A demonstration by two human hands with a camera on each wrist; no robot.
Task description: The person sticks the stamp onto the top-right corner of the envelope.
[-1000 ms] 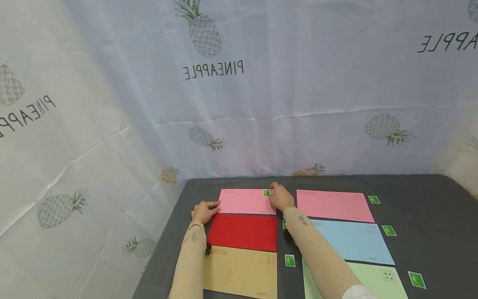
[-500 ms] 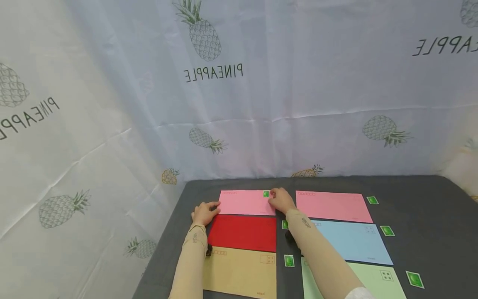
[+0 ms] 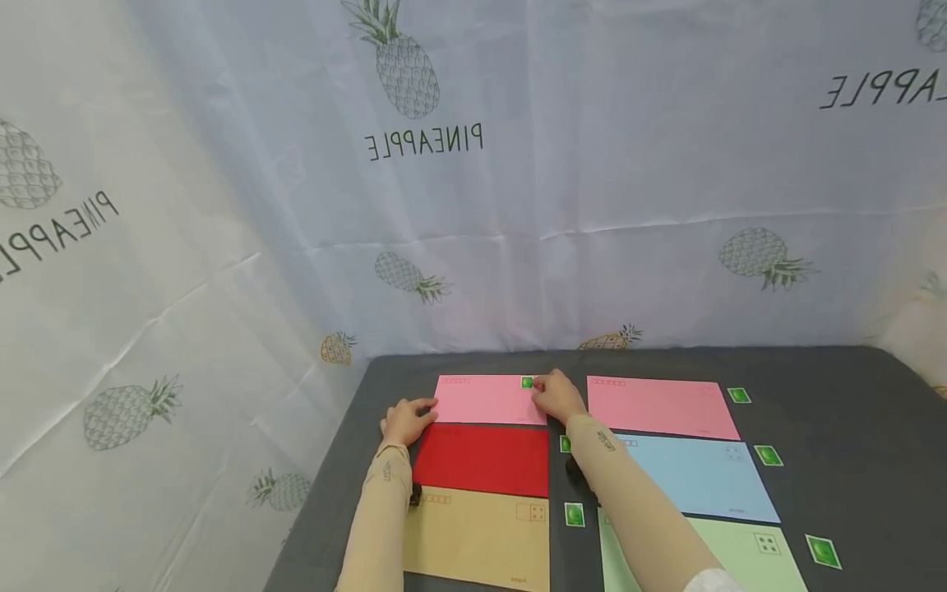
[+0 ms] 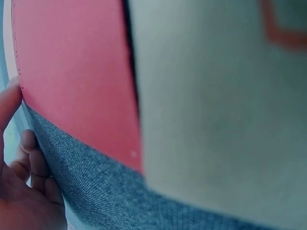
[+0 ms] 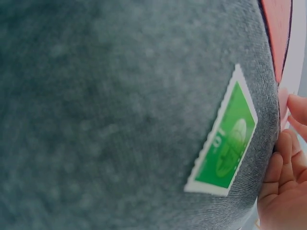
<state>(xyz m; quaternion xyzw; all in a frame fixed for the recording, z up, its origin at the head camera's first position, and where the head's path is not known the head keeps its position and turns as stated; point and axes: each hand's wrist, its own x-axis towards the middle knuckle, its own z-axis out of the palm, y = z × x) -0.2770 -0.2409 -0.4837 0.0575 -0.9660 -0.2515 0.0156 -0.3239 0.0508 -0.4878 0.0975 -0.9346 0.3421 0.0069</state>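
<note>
On a dark table (image 3: 851, 427) before a pineapple-print curtain (image 3: 518, 181), relaxed left hand (image 3: 403, 422) and right hand (image 3: 558, 395) touch, without gripping, the left-side pink envelope (image 3: 481, 401); the right wrist view alone shows perforations on a green stamp (image 5: 228, 141).

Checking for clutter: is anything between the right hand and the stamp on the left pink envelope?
Nothing visible. In the head view, the right hand is at the right edge of the left pink envelope, beside the stamp; whether they touch isn't clear.
</note>
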